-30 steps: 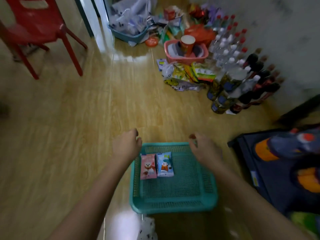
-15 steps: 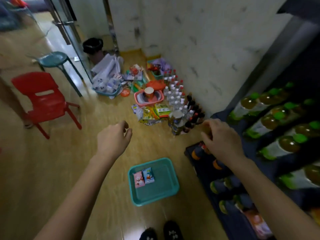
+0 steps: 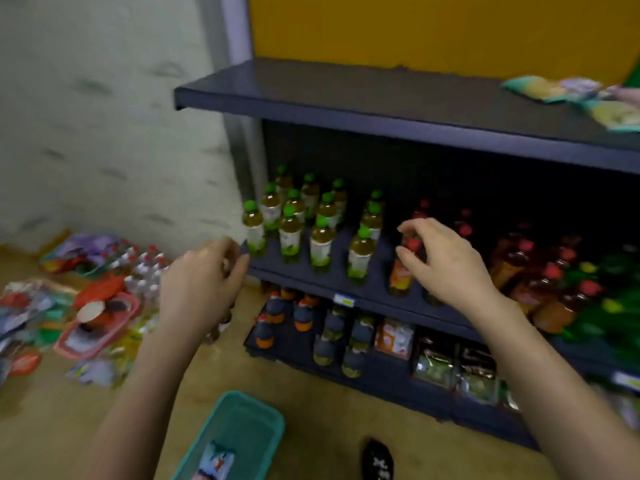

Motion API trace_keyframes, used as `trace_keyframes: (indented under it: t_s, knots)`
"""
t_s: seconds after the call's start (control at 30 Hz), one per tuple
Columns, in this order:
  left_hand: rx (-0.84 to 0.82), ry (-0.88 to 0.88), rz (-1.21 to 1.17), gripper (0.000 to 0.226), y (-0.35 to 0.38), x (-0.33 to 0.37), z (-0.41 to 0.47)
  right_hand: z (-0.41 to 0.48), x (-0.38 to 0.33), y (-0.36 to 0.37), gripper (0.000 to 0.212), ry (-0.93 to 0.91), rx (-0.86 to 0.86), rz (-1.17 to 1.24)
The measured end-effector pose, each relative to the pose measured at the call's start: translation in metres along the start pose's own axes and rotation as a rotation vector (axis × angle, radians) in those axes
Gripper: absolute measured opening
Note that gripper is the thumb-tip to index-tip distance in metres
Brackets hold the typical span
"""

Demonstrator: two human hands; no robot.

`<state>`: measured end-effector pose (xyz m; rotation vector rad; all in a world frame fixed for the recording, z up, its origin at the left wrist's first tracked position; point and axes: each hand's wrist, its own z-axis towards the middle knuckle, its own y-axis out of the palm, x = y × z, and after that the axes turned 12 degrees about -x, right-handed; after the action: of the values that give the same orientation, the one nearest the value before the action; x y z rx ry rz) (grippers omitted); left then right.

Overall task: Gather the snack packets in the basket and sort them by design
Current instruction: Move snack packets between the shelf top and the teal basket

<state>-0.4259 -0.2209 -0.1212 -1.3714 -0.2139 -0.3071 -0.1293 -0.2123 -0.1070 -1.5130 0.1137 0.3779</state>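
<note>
Basket: teal plastic mesh, on the wooden floor at the bottom edge of view, partly cut off
Snack packet: blue design, lying flat inside the Basket at its near end; a strip of pink below it is too small to identify
Shoe: dark with pale markings, on the floor just right of the Basket
Left hand: raised well above the Basket, back to the camera, fingers loosely curled, tips near the left end of the middle shelf; nothing seen in it
Right hand: in front of the middle shelf, fingers bent downward; a red bottle cap shows between thumb and fingers, but blur hides any contact, so the grip cannot be told
Bottom shelf: dark bottles at left, green bagged packets at right
Middle shelf: green-capped bottles upright in rows at left, red-capped bottles at right
Floor lot: pink basket, clear bottles and loose packets beside the pale wall, all blurred
Top shelf: pale green and yellow packets at the right end, before a yellow panel
</note>
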Motion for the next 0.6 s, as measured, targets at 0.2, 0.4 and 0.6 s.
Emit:
trace_keyframes:
  t_s: [0.2, 0.4, 0.6]
  knots:
    - [0.013, 0.335, -0.061, 0.02, 0.011, 0.117, 0.051, -0.062, 0.08, -0.065, 0.03, 0.271, 0.2, -0.046]
    - [0.031, 0.521, -0.151, 0.018, 0.037, 0.231, 0.076, -0.097, 0.155, -0.099, 0.026, 0.424, 0.302, -0.024]
    - [0.09, 0.527, -0.244, 0.013, 0.065, 0.322, 0.102, -0.077, 0.226, -0.137, 0.025, 0.4, 0.282, -0.038]
